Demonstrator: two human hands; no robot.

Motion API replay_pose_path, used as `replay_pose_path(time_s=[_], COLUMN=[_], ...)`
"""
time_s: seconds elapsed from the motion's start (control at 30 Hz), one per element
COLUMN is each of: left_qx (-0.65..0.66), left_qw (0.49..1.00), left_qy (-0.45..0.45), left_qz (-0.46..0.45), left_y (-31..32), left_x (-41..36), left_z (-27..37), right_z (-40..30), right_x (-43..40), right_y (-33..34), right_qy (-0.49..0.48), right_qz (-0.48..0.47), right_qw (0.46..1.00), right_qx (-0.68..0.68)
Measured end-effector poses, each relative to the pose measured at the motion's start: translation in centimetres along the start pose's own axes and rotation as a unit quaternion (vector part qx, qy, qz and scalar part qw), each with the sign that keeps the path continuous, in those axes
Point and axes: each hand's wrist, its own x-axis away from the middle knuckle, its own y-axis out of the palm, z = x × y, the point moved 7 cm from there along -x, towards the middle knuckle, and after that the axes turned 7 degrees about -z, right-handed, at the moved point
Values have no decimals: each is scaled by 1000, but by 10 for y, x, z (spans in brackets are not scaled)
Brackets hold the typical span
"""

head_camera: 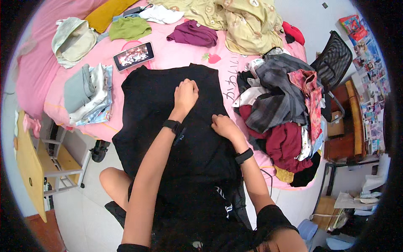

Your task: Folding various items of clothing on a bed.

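Note:
A black garment (154,91) lies spread out on the pink bedspread, its near part reaching down towards my lap. My left hand (186,94), fingers curled into a loose fist, rests on the garment's upper middle. Lower down, my right hand (226,126) is at the garment's right side with its fingers bent under. Both sets of fingertips are hidden, so whether either hand pinches cloth is unclear. Each wrist wears a black band. Small light print shows on the cloth beside my left wrist.
On the left lie a stack of folded clothes (89,94) and a phone (134,56) with a lit screen. A tall heap of mixed clothes (277,94) fills the right. Folded purple cloth (193,34) and green cloth (129,28) sit farther back. A mesh chair (335,60) stands beyond.

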Motion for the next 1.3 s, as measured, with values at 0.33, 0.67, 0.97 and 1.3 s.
replay_pose_path(time_s=[0.33,0.67,0.97,1.3], left_qx=[-81,-148,-116,-39], left_qw=[993,943,964,980], left_qy=[-74,-296,-233,-146], left_qz=[45,44,-57,132], left_y=[-138,-219,-169,-135], left_x=[82,152,142,47], left_z=[-59,-169,-184,-219], right_z=[-7,-35,20,71], right_x=[-3,-31,-85,-148], right_y=[-12,-69,-108,-84], right_qy=[-2,-58,29,95], right_qz=[-75,-92,173,78], right_qw=[997,989,981,875], right_qx=[-20,-98,-83,-469])
